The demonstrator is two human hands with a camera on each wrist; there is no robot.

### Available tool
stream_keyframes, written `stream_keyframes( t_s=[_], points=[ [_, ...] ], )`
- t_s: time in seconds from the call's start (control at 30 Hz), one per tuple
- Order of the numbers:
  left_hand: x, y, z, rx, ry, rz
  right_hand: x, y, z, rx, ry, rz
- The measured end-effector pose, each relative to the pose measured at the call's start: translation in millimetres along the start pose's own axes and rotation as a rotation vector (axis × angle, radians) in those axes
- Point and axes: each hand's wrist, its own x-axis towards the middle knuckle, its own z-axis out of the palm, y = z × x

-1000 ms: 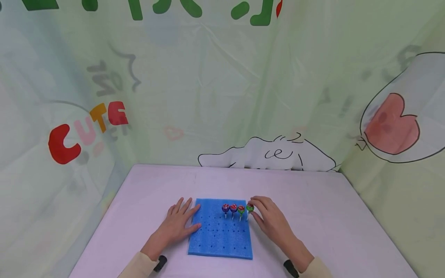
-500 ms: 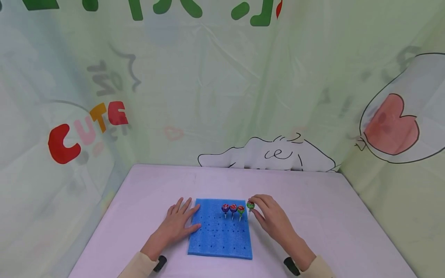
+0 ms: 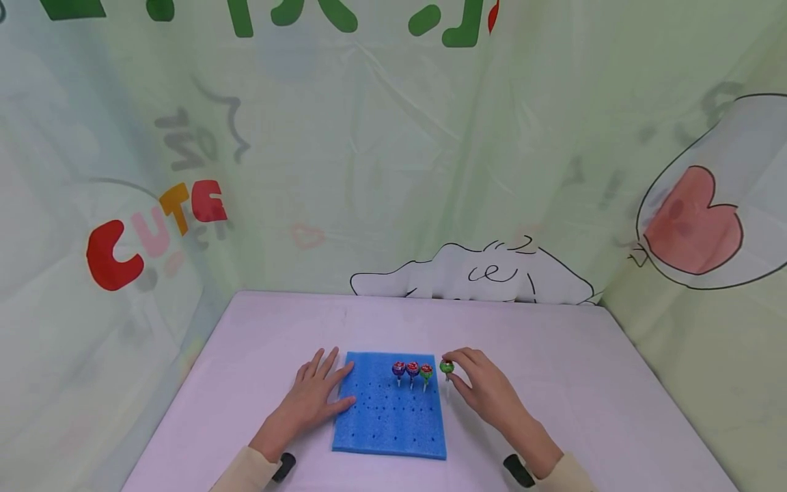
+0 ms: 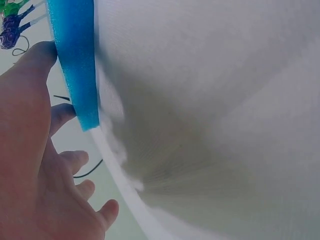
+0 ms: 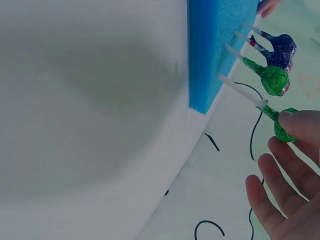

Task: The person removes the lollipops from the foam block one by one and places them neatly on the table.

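Observation:
My right hand point(image 3: 488, 393) pinches a green-wrapped lollipop point(image 3: 447, 367) by its head, just off the right edge of the blue foam board point(image 3: 381, 427). In the right wrist view the white stick of this lollipop point(image 5: 285, 131) points toward the board and its lower end is free. Two purple lollipops point(image 3: 399, 370) and another green lollipop point(image 3: 426, 372) stand in a row, sticks in the foam, near the back right of the board. My left hand point(image 3: 307, 398) lies with fingers spread, thumb and forefinger touching the board's left edge.
Rows of small holes dot the foam board. It lies on a table point(image 3: 295, 321) under a pale cloth. A printed curtain point(image 3: 393, 150) hangs behind and on both sides.
The right hand has lifted the green lollipop away from the board's right end and carried it a little to the right. My left hand has stayed in place.

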Motion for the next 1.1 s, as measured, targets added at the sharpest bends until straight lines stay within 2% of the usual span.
stream_keyframes(
  t_s=[0.17,0.27,0.5,0.87,1.1],
  points=[
    [-0.5,0.8,0.4,-0.003,-0.001,-0.002,-1.2,2,2,0.013,0.000,0.015],
    [-0.4,1.4,0.3,0.000,-0.011,-0.011,-0.8,1,1,0.040,-0.033,0.070],
    [-0.2,2.5,-0.5,-0.003,-0.016,-0.022,3.9,1,-3,0.091,-0.179,0.224],
    [-1.2,1.4,0.0,-0.010,-0.019,-0.021,8.5,15,-7,0.204,-0.376,0.379],
    [-1.0,1.3,-0.8,-0.026,-0.023,-0.020,12.6,24,-9,0.218,-0.493,0.458]
  ],
)
